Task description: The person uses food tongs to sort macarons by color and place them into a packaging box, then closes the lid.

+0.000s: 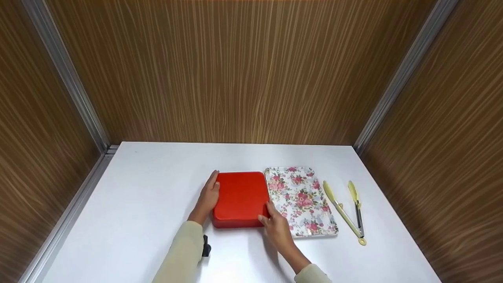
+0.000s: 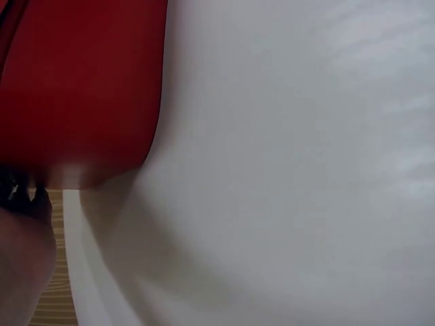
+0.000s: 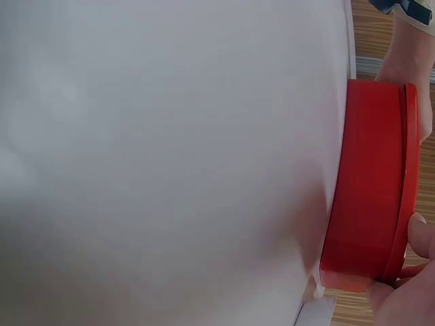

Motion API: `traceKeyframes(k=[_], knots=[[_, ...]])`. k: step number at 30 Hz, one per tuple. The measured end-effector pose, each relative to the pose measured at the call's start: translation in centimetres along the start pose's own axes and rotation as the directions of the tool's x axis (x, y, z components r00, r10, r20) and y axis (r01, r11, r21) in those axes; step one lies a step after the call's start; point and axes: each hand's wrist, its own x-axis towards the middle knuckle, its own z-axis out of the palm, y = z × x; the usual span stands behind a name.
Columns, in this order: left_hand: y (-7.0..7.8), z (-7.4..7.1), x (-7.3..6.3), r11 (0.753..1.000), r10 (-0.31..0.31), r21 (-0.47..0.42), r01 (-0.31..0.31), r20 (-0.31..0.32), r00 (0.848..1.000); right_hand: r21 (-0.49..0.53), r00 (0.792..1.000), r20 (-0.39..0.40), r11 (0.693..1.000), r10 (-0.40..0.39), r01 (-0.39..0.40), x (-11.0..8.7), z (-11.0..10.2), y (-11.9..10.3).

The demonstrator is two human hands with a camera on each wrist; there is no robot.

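A red lidded box (image 1: 241, 195) sits on the white table, its top plain and its corners rounded. My left hand (image 1: 208, 195) holds its left side, fingers along the wall and thumb at the top edge. At the front right corner my right hand (image 1: 278, 228) grips the box, the thumb on the front of the lid and the fingers on the right side. In the right wrist view, the lid's lip runs along the red box (image 3: 367, 190), with my right thumb (image 3: 423, 236) against it. The left wrist view shows the red wall (image 2: 81, 88) close up.
Right beside the box lies a flowered tray (image 1: 294, 188), white with pink roses. Further right are open tongs (image 1: 349, 220) with yellow tips and a yellow ring at the near end. Wood-patterned panels (image 1: 235, 70) stand behind and at both sides of the white table (image 1: 129, 204).
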Motion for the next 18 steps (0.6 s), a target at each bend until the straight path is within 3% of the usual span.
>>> traceKeyframes(k=[8, 18], knots=[[0.19, 0.21, -0.21, 0.995, -0.005, -0.099, 0.000, -0.046, 0.999, -0.019, 0.997, -0.015, 0.997, -0.073, 0.073, 0.22, 0.07, 0.24], [0.02, 0.38, -0.18, 0.995, -0.025, -0.097, 0.020, -0.052, 0.998, -0.013, 0.998, -0.002, 0.998, -0.066, 0.066, 0.37, -0.02, 0.32]])
